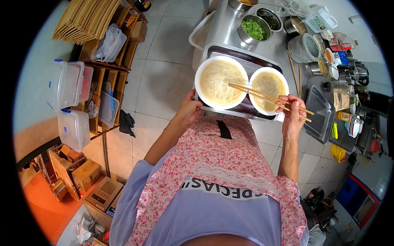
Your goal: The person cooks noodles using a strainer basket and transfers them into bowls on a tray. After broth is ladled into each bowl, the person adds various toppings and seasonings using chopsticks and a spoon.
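Note:
Two white bowls of thin noodles in pale broth stand side by side on a metal tray (pixel 282 67). The left bowl (pixel 198 78) is a little larger in view than the right bowl (pixel 286 88). My right hand (pixel 292 111) is closed around a pair of wooden chopsticks (pixel 262 95). Their tips reach over the right side of the left bowl, at the noodles (pixel 219 82). At the tray's near left corner, my left hand (pixel 191 107) grips the edge; some of its fingers are hidden.
On the steel counter (pixel 230 28) behind the tray stands a metal bowl of chopped greens (pixel 253 30). A stone mortar (pixel 303 48), long sticks (pixel 296 74) and a dark shallow tray (pixel 320 115) lie to the right. Shelves with plastic boxes (pixel 74 129) line the left.

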`<state>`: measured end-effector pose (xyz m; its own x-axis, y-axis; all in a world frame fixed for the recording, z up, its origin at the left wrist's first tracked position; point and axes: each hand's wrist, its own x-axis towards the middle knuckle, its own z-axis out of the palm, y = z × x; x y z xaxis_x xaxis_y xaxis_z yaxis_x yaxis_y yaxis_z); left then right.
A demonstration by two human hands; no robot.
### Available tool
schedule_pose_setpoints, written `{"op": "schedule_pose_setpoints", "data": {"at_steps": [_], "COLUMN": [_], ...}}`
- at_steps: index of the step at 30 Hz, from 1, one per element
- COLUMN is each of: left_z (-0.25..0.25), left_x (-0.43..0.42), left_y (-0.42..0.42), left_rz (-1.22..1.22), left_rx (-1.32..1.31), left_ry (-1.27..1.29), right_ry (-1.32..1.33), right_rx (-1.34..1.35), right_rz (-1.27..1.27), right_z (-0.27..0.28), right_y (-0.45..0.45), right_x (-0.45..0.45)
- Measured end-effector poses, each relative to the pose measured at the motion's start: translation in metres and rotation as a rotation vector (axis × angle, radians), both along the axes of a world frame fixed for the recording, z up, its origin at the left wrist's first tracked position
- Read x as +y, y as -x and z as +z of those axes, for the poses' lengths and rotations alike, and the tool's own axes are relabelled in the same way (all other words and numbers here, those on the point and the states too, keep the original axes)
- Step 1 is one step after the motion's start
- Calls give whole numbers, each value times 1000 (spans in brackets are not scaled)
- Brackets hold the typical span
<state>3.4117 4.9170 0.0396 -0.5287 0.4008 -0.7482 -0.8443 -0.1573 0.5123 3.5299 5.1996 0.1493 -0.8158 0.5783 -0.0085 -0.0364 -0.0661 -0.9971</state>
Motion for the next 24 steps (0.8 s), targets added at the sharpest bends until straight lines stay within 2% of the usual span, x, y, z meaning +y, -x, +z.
{"op": "schedule_pose_setpoints", "data": {"at_steps": [13, 16, 19, 20, 21, 22, 23, 24], "left_z": [3, -8, -7, -12, -19, -23, -26, -28], "left_x": [3, 4, 5, 7, 7, 6, 11, 11], "left_y": [2, 0, 0, 0, 0, 3, 5, 5], "left_rz": [4, 58, 54, 54, 56, 22, 7, 5], "left_rx": [-2, 20, 18, 30, 43, 40, 51, 60], "left_ry": [23, -60, -76, -68, -60, -59, -55, -47], "right_ry": [92, 72, 80, -92, -256, -108, 98, -241], "right_rx": [71, 146, 169, 68, -76, 134, 153, 269], "right_rz": [-99, -94, 142, 295, 281, 226, 212, 195], "right_z": [-5, 5, 3, -12, -22, -13, 3, 11], "right_y": [34, 67, 107, 116, 121, 123, 123, 121], "right_x": [-7, -27, -57, -58, -63, -73, -76, -71]}}
